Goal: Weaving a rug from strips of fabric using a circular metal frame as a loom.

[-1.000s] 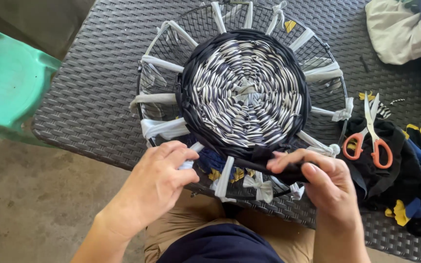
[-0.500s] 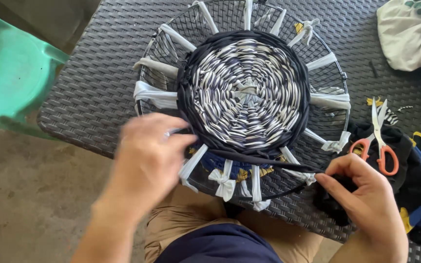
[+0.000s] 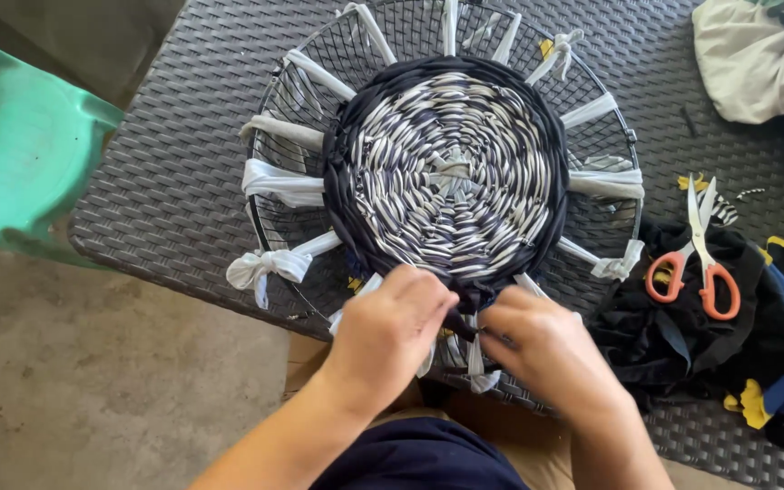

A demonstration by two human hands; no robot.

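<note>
A round woven rag mat (image 3: 451, 172), black-and-white striped with a dark outer band, is stretched on a circular wire frame (image 3: 274, 91) by white fabric strips (image 3: 274, 181) tied to the rim. Both hands meet at the mat's near edge. My left hand (image 3: 390, 334) and my right hand (image 3: 546, 349) pinch a dark fabric strip (image 3: 461, 313) between them, right at the mat's dark band. The fingertips hide how the strip passes through the white spokes.
The frame lies on a dark woven table (image 3: 174, 200). Orange-handled scissors (image 3: 700, 259) rest on a pile of black, blue and yellow fabric scraps (image 3: 737, 345) at the right. A pale cloth bundle (image 3: 750, 59) lies far right. A green plastic chair (image 3: 24, 154) stands at the left.
My right hand, which had pulled the dark strip out to the right, has come back to the mat's near edge. My left hand shifted right to meet it there.
</note>
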